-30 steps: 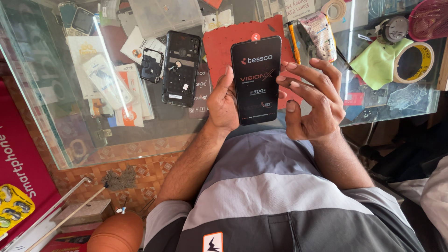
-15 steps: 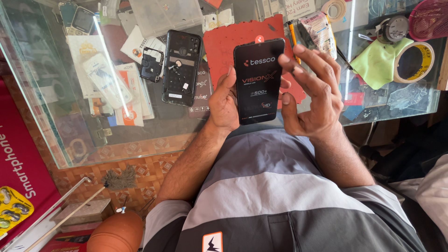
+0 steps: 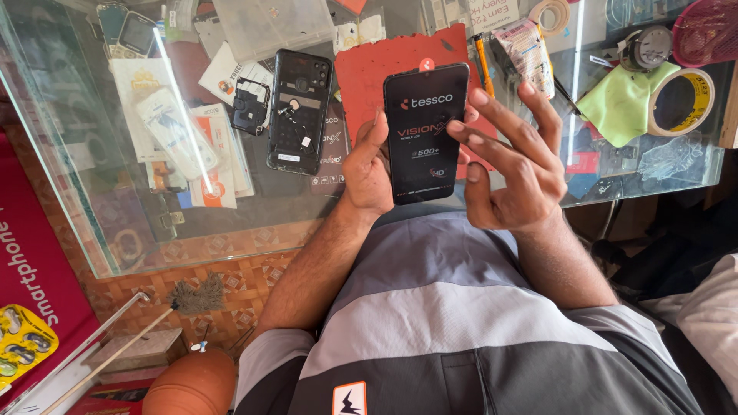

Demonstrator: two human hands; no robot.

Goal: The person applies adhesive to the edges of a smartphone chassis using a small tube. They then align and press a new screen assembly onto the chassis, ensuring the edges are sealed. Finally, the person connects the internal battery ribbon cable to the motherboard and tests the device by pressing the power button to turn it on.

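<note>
My left hand (image 3: 367, 165) grips the left edge of a black phone screen panel (image 3: 425, 132) that carries a printed protective film, held upright over the near edge of the glass counter. My right hand (image 3: 513, 157) is at the panel's right edge, thumb against its lower side and fingers spread apart, the fingertips just off the film. Behind the panel lies a red mat (image 3: 384, 69). To its left, on the glass, rests an opened black phone body (image 3: 300, 111) with its back removed, and a small black part (image 3: 250, 106) beside it.
The glass counter (image 3: 254, 215) holds a yellow-green cloth (image 3: 624, 102), tape rolls (image 3: 679, 101), a pencil (image 3: 483, 64), packets and papers. Under the glass are packaged phone accessories. A small brush (image 3: 188, 298) and a brown ball (image 3: 192, 383) sit low on the left.
The panel has moved slightly up and to the right. My right fingers have lifted off its face and spread out along its right edge.
</note>
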